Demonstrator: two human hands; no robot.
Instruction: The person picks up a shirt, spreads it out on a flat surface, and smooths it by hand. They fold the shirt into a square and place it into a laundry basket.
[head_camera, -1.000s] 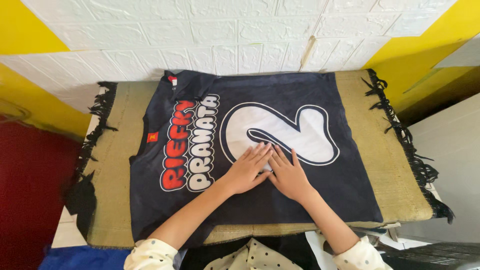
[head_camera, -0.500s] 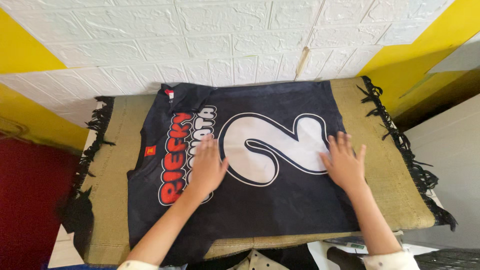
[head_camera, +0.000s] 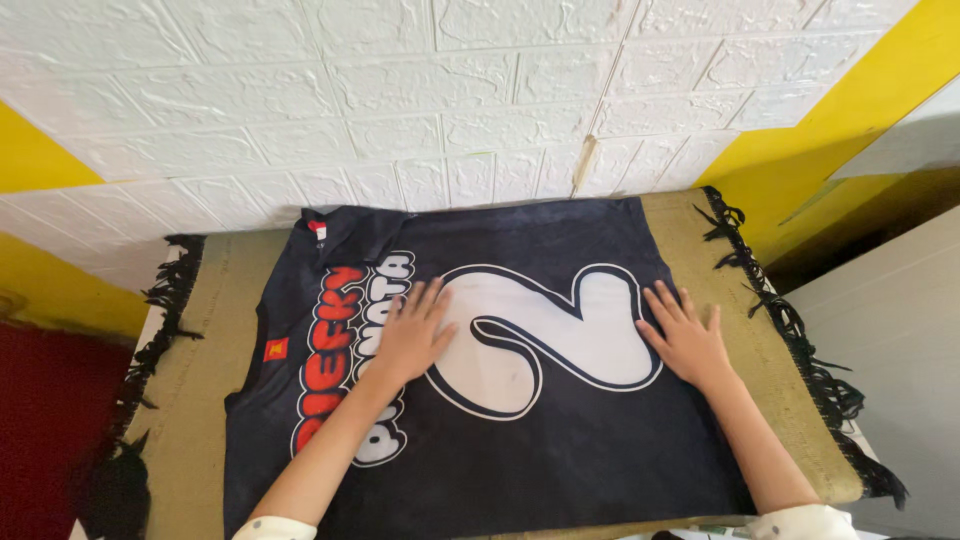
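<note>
A dark blue jersey (head_camera: 520, 420) lay spread flat across the middle of the frame, with large white and red print showing on the side facing up. The left hand (head_camera: 412, 335) rested palm-down left of centre, fingers wide and holding nothing. The right hand (head_camera: 685, 340) pressed the cloth the same way toward the right edge of the jersey, also spread and empty.

Smoothing of this kind seemed to go best with flat palms, even pressure and both hands sliding outward, so creases ran off toward the edges instead of bunching. The collar (head_camera: 345, 228) at the upper left looked rumpled and probably wanted flattening too.

The surface (head_camera: 195, 400) was covered by a tan woven mat with a black fringe (head_camera: 800, 340) down its left and right sides. A white brick-pattern wall (head_camera: 400, 100) filled the top of the frame, with yellow painted areas (head_camera: 870, 90) at the upper right and the left edge. A red panel (head_camera: 45, 420) sat at the lower left.
</note>
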